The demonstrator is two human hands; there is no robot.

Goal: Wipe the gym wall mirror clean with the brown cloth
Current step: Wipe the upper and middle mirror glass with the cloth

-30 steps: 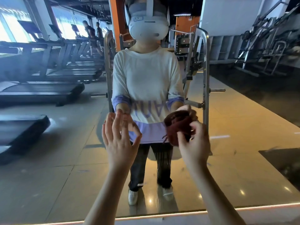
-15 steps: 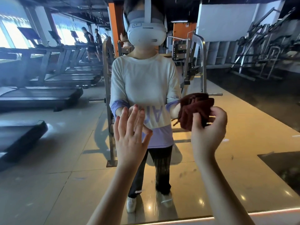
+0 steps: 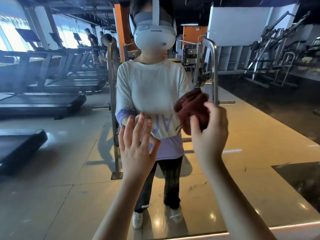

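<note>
The wall mirror (image 3: 65,170) fills almost the whole view and reflects me in a white top and headset. My right hand (image 3: 209,135) grips a bunched brown cloth (image 3: 192,108) and holds it against the glass at chest height, right of centre. My left hand (image 3: 136,146) is raised flat with its fingers straight and spread, fingertips at or near the mirror surface left of the cloth; whether they touch the glass is unclear. The part of the cloth under my right palm is hidden.
The mirror's lower edge (image 3: 216,235) runs along the bottom above a pale ledge. Reflected in the glass are treadmills (image 3: 43,101) at left, a steel rack (image 3: 209,66) behind me, and stacked gym frames (image 3: 277,58) at right.
My right hand has carried the cloth up and a little to the right on the mirror. My left hand rose with it, staying flat. The view tilted upward.
</note>
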